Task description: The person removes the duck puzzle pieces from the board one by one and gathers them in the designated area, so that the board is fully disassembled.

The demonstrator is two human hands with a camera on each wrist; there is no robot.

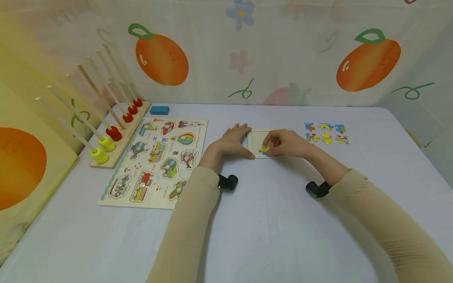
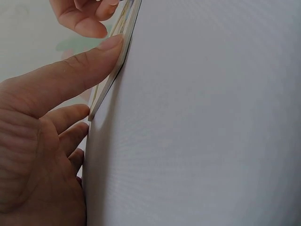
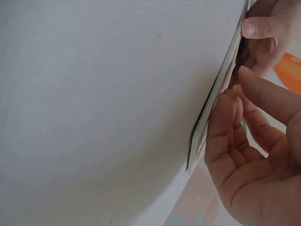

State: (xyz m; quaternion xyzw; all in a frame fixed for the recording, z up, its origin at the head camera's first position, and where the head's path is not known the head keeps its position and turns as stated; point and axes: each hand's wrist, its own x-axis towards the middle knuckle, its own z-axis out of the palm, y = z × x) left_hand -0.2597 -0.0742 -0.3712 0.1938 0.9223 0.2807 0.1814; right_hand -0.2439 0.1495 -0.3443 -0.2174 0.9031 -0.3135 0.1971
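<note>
A shallow, pale wooden puzzle tray [image 1: 255, 140] lies flat on the table between the two hands. My left hand [image 1: 231, 140] stands at its left end with fingers spread; the thumb [image 2: 106, 52] touches the near edge and fingertips meet the end of the tray. Over the tray's middle, my right hand [image 1: 288, 143] pinches a small yellow and blue jigsaw piece [image 1: 264, 149] with bent fingertips. In the right wrist view the right hand [image 3: 249, 160] hides most of that piece. Several loose jigsaw pieces [image 1: 326, 138] lie in two rows to the right.
On the left lies a vehicle picture board [image 1: 145, 153]. Beyond it stands a wooden counting rack [image 1: 120, 147] with tall pegs and red and yellow beads. A blue block [image 1: 159, 110] rests near the back edge. A fruit-print curtain [image 1: 212, 51] hangs behind the white table [image 1: 269, 232].
</note>
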